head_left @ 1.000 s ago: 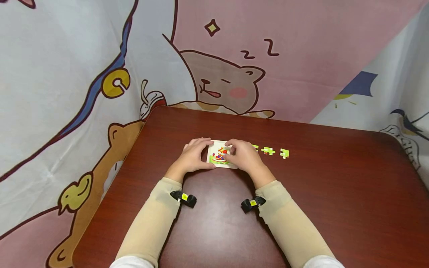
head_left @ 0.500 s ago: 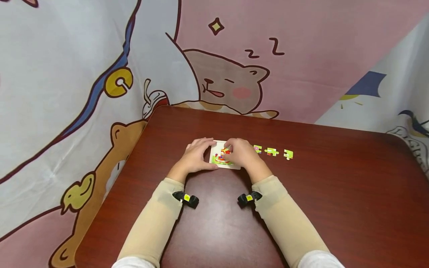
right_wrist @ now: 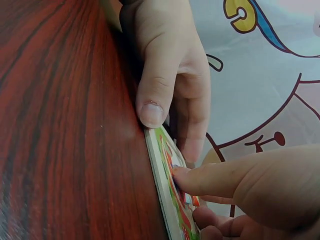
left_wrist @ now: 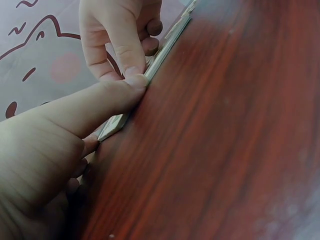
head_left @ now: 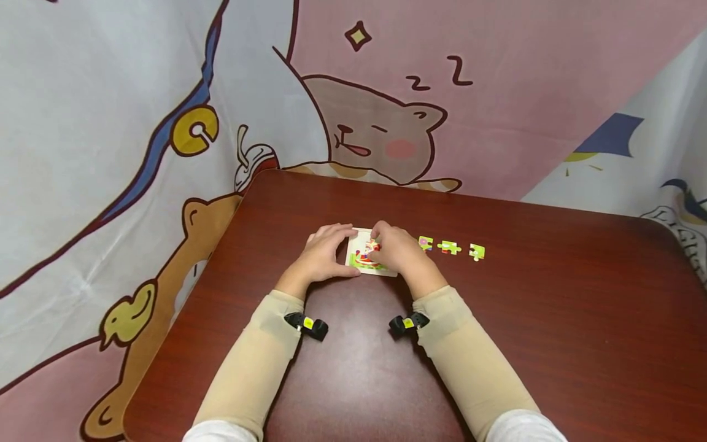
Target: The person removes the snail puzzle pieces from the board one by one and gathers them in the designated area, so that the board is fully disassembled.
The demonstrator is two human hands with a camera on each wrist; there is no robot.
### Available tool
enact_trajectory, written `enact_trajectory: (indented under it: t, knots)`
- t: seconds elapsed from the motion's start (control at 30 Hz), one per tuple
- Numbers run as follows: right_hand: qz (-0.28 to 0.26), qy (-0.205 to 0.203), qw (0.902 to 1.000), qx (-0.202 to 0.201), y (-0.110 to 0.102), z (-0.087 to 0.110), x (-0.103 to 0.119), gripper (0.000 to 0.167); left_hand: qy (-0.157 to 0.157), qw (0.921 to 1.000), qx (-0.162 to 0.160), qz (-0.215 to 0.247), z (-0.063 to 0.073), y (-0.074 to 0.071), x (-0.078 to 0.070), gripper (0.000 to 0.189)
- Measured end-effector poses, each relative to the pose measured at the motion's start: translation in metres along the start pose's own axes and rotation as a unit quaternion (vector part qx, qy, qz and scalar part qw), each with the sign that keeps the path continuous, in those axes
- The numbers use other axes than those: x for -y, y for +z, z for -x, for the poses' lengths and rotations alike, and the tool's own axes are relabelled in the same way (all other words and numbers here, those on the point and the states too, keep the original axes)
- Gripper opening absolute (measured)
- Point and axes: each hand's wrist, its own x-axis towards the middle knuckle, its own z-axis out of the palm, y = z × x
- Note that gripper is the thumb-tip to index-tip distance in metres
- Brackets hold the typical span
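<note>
A small jigsaw puzzle board [head_left: 356,239] with a cream rim lies flat on the table, its picture red, white and green. My left hand [head_left: 323,255] holds it by the left side, thumb on the near rim and fingertips at the far rim. Over the board's right part, my right hand [head_left: 400,252] pinches a small red-and-white puzzle piece [head_left: 372,245] between thumb and fingers, down at the picture. In the right wrist view the right thumb [right_wrist: 210,179] touches the picture surface, and its fingers hide part of the board.
Three loose jigsaw pieces, mostly green, lie in a row right of the board: one near the right hand [head_left: 424,243], a middle piece [head_left: 450,247] and a far-right piece [head_left: 477,252]. The dark red table [head_left: 552,319] meets a cartoon-printed curtain [head_left: 486,92] behind.
The right hand's fingers have shifted slightly over the board, showing more of the red-and-white piece. The left hand keeps its hold; the head view has shifted a little.
</note>
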Motion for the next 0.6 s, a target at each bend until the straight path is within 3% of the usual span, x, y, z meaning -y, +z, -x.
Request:
enact_trajectory:
  t: [0.33, 0.6]
  knots:
    - [0.002, -0.005, 0.9997, -0.024, -0.0014, 0.0048, -0.0028, 0.044, 0.0, 1.0, -0.001, 0.001, -0.0043, 0.0036, -0.0012, 0.094]
    - [-0.015, -0.054, 0.9957, -0.073, 0.0048, 0.0076, -0.0053, 0.04, 0.006, 1.0, -0.003, 0.005, -0.0004, 0.0, -0.0013, 0.092]
